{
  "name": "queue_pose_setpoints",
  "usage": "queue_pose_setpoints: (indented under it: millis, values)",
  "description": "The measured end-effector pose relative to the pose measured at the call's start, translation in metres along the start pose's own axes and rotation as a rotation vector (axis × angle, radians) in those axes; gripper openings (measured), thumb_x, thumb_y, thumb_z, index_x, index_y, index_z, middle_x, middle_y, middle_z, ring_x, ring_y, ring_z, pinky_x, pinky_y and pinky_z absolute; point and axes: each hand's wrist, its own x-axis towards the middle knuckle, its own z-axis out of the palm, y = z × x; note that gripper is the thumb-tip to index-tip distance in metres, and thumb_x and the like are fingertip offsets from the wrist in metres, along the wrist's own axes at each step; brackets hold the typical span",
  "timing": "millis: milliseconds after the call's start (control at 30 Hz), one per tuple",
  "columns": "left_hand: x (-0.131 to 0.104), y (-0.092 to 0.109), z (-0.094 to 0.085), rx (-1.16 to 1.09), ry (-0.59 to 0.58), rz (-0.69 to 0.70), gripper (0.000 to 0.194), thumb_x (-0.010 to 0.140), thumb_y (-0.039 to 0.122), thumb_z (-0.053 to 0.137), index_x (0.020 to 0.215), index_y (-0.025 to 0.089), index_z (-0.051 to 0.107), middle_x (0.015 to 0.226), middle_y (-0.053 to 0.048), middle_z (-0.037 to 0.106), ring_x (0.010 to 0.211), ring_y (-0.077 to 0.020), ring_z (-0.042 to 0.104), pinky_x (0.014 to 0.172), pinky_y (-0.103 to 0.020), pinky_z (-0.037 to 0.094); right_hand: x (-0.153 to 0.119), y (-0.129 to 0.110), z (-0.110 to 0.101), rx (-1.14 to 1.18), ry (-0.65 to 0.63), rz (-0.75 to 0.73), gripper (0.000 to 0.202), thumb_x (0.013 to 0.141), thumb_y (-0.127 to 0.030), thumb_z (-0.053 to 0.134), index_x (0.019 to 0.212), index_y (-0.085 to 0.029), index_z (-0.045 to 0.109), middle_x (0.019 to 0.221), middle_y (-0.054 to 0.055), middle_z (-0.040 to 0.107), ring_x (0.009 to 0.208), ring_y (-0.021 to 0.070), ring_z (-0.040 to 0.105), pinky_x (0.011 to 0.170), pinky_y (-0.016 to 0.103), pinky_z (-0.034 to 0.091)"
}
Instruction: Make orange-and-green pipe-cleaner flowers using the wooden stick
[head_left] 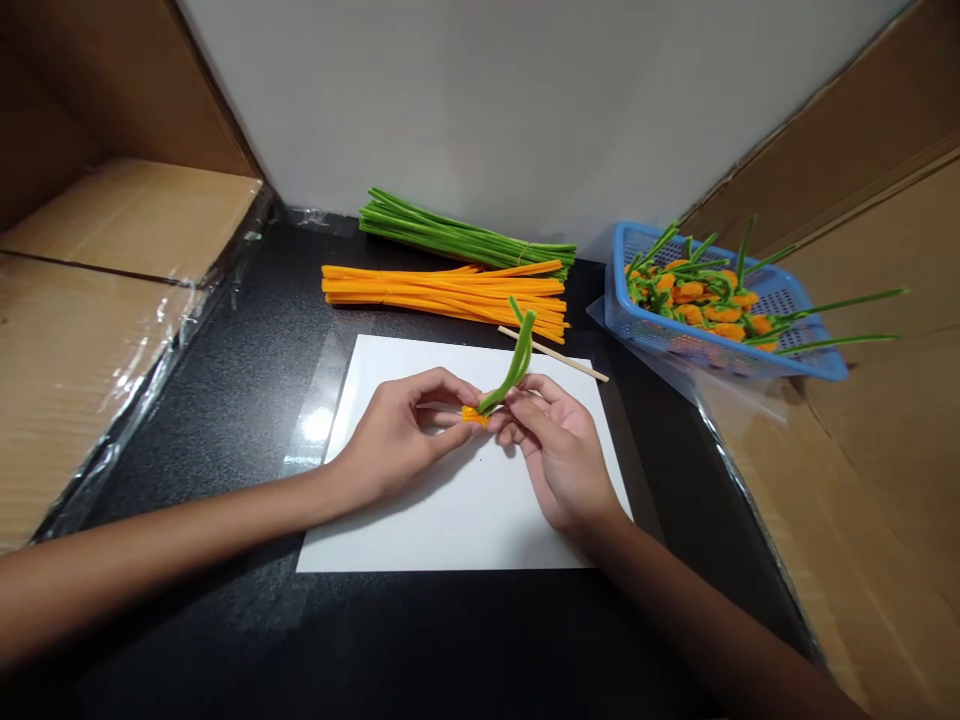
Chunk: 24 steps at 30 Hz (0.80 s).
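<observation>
Over the white sheet [420,500], my left hand [401,425] pinches a small orange coil of pipe cleaner [474,416] between thumb and fingers. Green pipe cleaner [514,372] rises from that coil, bent and leaning up to the right with a short forked tip. My right hand [559,440] is closed on the base of the green piece, its fingertips close to the orange coil. Fingers partly hide the coil and the place where the two colours meet.
Behind the sheet lie an orange pipe cleaner bundle [442,290] and a green bundle [465,232]. A thin wooden stick [555,354] crosses the sheet's back edge. At right, a blue basket [727,345] holds several orange-and-green pieces. Cardboard walls [885,400] flank the black table [225,420].
</observation>
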Motion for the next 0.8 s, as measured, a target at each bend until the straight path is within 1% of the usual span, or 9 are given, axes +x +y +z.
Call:
queue_pose_setpoints:
  millis: [133,200,300,367,467,533,600,700,800]
  values:
    - [0.0003,0.0013,-0.0004,-0.037,-0.003,-0.010,0.023,0.076,0.027,0.079,0.088,0.015,0.064,0.100,-0.007,0.072,0.087,-0.0171,0.071,0.083,-0.031,0.061,-0.0010,0.0011,0.0000,-0.103,-0.084,-0.030,0.026,0.077,-0.034,0.077,0.097,-0.021,0.068,0.086,0.003,0.069,0.067,0.0123,0.058,0.058,0.024,0.045]
    - [0.0008,0.0017,-0.0015,-0.047,-0.010,-0.007,0.023,0.078,0.027,0.078,0.090,0.016,0.062,0.099,-0.006,0.071,0.085,-0.0160,0.071,0.081,-0.029,0.060,-0.0015,0.0019,-0.0007,-0.151,-0.115,-0.043,0.024,0.075,-0.034,0.080,0.092,-0.020,0.070,0.086,0.003,0.069,0.067,0.0119,0.058,0.058,0.024,0.045]
    - [0.0022,0.0027,-0.0032,-0.052,-0.033,-0.035,0.029,0.079,0.030,0.078,0.099,0.016,0.062,0.094,-0.005,0.071,0.084,-0.0158,0.070,0.079,-0.028,0.058,-0.0012,0.0029,-0.0023,-0.171,-0.099,-0.091,0.020,0.075,-0.033,0.081,0.085,-0.020,0.070,0.081,0.001,0.070,0.065,0.0118,0.060,0.059,0.025,0.048]
    - [0.0031,0.0040,-0.0037,-0.055,-0.066,-0.081,0.031,0.081,0.033,0.076,0.103,0.016,0.063,0.088,-0.005,0.072,0.082,-0.0160,0.069,0.077,-0.028,0.056,-0.0002,0.0028,-0.0032,-0.194,-0.099,-0.143,0.019,0.076,-0.034,0.080,0.084,-0.020,0.071,0.081,0.002,0.070,0.067,0.0134,0.063,0.063,0.027,0.052]
    - [0.0031,0.0064,-0.0026,-0.129,-0.100,-0.150,0.027,0.086,0.037,0.071,0.099,0.014,0.065,0.080,-0.005,0.072,0.074,-0.0154,0.069,0.073,-0.028,0.056,0.0014,0.0017,-0.0036,-0.276,-0.109,-0.286,0.012,0.076,-0.030,0.080,0.081,-0.021,0.074,0.084,0.003,0.072,0.077,0.0168,0.068,0.070,0.030,0.057]
    - [0.0023,0.0074,-0.0008,-0.224,-0.085,-0.182,0.024,0.086,0.035,0.070,0.095,0.013,0.067,0.079,-0.005,0.073,0.071,-0.0149,0.069,0.073,-0.028,0.056,0.0017,0.0011,-0.0031,-0.353,-0.108,-0.401,0.004,0.077,-0.023,0.080,0.078,-0.023,0.076,0.086,0.003,0.072,0.083,0.0178,0.069,0.076,0.031,0.058]
    - [0.0017,0.0076,0.0010,-0.308,-0.058,-0.212,0.020,0.085,0.031,0.071,0.092,0.013,0.068,0.077,-0.005,0.073,0.068,-0.0142,0.068,0.073,-0.027,0.056,0.0009,0.0007,-0.0023,-0.424,-0.109,-0.490,0.007,0.076,-0.018,0.080,0.077,-0.024,0.078,0.086,0.003,0.072,0.085,0.0181,0.069,0.079,0.032,0.058]
    - [0.0033,0.0071,0.0009,-0.382,0.022,-0.234,0.015,0.084,0.027,0.071,0.085,0.012,0.070,0.075,-0.005,0.072,0.066,-0.0124,0.067,0.070,-0.025,0.055,-0.0029,-0.0005,-0.0014,-0.489,-0.129,-0.576,0.009,0.077,-0.018,0.081,0.080,-0.026,0.079,0.087,0.003,0.073,0.084,0.0182,0.069,0.078,0.033,0.059]
    - [0.0074,0.0066,-0.0033,-0.396,0.110,-0.242,0.015,0.084,0.027,0.070,0.085,0.012,0.070,0.074,-0.005,0.072,0.064,-0.0125,0.066,0.065,-0.023,0.053,-0.0077,-0.0024,-0.0019,-0.566,-0.210,-0.631,0.011,0.079,-0.018,0.078,0.085,-0.027,0.080,0.092,0.004,0.073,0.085,0.0185,0.070,0.078,0.033,0.059]
